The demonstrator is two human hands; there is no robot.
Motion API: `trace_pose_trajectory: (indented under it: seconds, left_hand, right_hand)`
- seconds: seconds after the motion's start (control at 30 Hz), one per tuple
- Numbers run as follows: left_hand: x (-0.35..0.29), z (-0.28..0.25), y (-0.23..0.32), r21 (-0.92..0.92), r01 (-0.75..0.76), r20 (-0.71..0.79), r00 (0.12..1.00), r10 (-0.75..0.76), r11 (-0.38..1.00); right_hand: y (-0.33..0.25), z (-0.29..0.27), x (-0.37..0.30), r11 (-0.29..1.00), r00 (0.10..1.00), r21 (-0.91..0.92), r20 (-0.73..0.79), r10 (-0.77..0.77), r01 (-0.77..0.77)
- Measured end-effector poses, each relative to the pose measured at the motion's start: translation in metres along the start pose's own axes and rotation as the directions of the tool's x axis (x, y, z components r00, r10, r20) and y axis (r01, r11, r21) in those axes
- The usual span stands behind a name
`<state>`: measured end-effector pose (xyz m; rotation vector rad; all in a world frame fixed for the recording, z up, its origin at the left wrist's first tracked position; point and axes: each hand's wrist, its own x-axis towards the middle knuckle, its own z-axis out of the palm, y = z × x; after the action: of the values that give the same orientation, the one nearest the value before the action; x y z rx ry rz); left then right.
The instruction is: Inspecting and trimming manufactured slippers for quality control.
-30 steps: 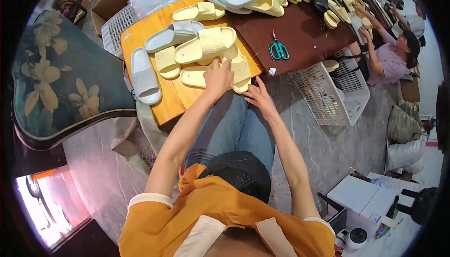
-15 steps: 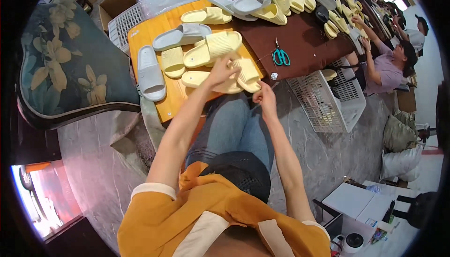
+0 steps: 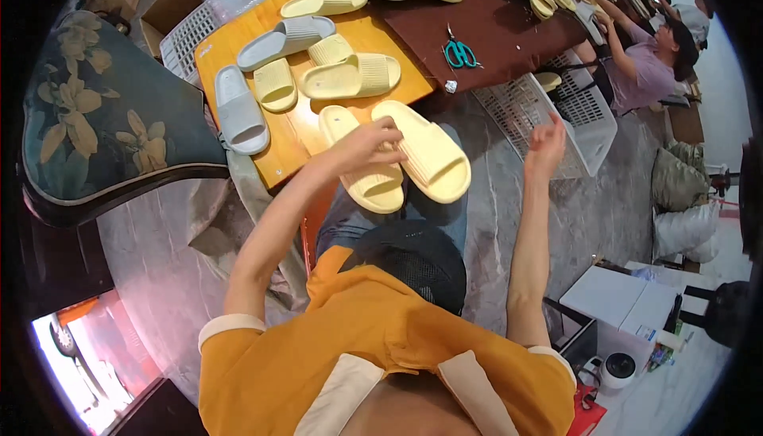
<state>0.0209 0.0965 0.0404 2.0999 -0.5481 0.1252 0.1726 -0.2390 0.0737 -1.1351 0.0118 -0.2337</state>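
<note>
Here's the left hand (image 3: 367, 148), clamped on two pale-yellow ribbed slide slippers (image 3: 433, 162) side by side at the near edge of the varnished yellow wooden table (image 3: 288, 146), above the lap! Over to the right, well apart from the pair, the right hand (image 3: 546, 147) hangs before a white perforated plastic basket (image 3: 501, 114), fingers loosely parted, forefinger extended. Farther off, teal-handled scissors (image 3: 459, 55) lie on dark maroon cloth (image 3: 493, 38).
</note>
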Motion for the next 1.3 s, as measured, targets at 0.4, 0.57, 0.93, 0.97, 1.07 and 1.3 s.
trace_pose_trajectory:
  seconds: [0.4,0.57,0.93,0.97,1.07,1.3]
  left_hand:
    - [-0.029,0.064,0.029,0.354,0.091,0.058,0.991,-0.119,0.931]
    - [-0.023,0.05,0.036,0.169,0.172,0.175,0.964,-0.201,0.97]
    - [-0.023,0.08,0.031,0.286,0.235,-0.084,0.972,-0.219,0.929]
    - [-0.026,0.082,0.025,0.304,0.232,-0.103,0.972,-0.211,0.924]
    - [-0.023,0.086,0.024,0.351,0.248,-0.032,0.967,-0.253,0.903]
    - [-0.016,0.1,0.012,0.371,0.272,0.062,0.947,-0.316,0.888]
  right_hand:
    - [0.072,0.04,-0.106,0.7,0.503,-0.599,0.775,0.383,0.389]
    - [0.088,0.024,-0.124,0.686,0.549,-0.601,0.764,0.34,0.411]
    - [0.098,0.026,-0.143,0.504,0.717,-0.671,0.683,0.137,0.543]
    - [0.095,0.03,-0.141,0.475,0.692,-0.669,0.704,0.16,0.571]
    - [0.083,0.058,-0.125,0.504,0.667,-0.602,0.742,0.066,0.62]
    - [0.127,0.118,-0.101,0.483,0.27,-0.287,0.957,0.105,0.827]
